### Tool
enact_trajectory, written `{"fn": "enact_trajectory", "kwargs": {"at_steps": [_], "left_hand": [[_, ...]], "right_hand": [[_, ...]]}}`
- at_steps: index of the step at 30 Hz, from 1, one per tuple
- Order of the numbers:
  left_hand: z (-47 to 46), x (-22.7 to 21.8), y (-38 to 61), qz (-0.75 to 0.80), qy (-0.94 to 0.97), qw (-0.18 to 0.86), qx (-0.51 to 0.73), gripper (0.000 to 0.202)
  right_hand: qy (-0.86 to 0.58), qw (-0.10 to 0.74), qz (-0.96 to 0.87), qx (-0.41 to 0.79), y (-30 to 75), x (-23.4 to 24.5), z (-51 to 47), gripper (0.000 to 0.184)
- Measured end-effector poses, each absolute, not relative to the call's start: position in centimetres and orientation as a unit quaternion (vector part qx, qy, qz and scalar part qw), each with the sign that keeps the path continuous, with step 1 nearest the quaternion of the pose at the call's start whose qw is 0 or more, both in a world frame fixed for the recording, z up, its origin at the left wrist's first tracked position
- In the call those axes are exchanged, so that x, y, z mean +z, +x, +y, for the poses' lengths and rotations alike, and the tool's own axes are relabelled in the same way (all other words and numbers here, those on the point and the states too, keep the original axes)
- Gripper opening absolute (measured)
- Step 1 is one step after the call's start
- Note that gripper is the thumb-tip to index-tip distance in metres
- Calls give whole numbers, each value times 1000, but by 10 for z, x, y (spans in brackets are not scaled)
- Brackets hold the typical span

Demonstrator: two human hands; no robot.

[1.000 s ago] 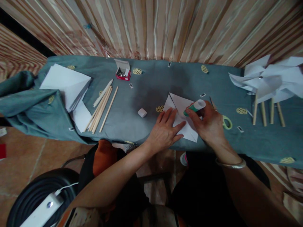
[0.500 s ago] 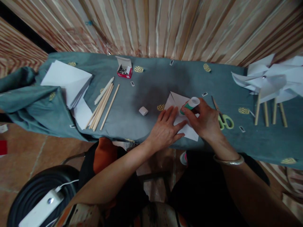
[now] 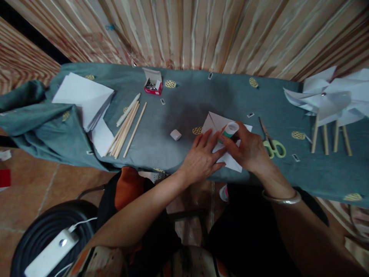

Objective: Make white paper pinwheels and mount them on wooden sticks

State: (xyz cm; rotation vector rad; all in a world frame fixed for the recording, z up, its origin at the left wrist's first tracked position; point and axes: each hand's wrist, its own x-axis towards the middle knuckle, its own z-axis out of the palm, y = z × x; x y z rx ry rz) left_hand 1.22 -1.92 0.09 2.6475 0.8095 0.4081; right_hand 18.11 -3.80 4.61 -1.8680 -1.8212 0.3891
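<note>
A sheet of white paper point(image 3: 232, 163), with a cut slit showing at its far left corner, lies near the front edge of the cloth. My left hand point(image 3: 201, 156) rests flat on its left part, fingers spread. Over the middle of the sheet, my right hand point(image 3: 249, 148) grips a glue stick point(image 3: 231, 130) with a white and green barrel. Its tip points down at the paper, hidden behind my fingers. The white glue stick cap point(image 3: 175, 134) lies to the left of my left hand. Right of my right hand are scissors point(image 3: 272, 144) with green handles.
On the left lie a stack of white paper point(image 3: 83, 92), several wooden sticks point(image 3: 123, 132), a white pen-like stick point(image 3: 128, 109) and an open red box point(image 3: 153, 86) of small metal pieces. White paper pinwheels point(image 3: 331, 96) lie at the right. A striped curtain point(image 3: 184, 34) hangs behind.
My right hand has shifted the glue stick slightly left over the paper and tilted it more upright. My left hand stays in place on the sheet.
</note>
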Motion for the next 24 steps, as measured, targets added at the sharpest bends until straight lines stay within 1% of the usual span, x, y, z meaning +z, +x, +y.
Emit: {"fn": "enact_trajectory", "kwargs": {"at_steps": [8,16,24], "left_hand": [[-19,0,10,273,938,160,139,49],[-19,-1,10,268,940,157,138,55],[-19,-1,10,270,940,154,142,57]], "right_hand": [[-677,247,-677,150,185,48,-43,25],[-667,261,-670,196,187,53,-48,23],[-671,277,-655,211,192,52,-53,27]]}}
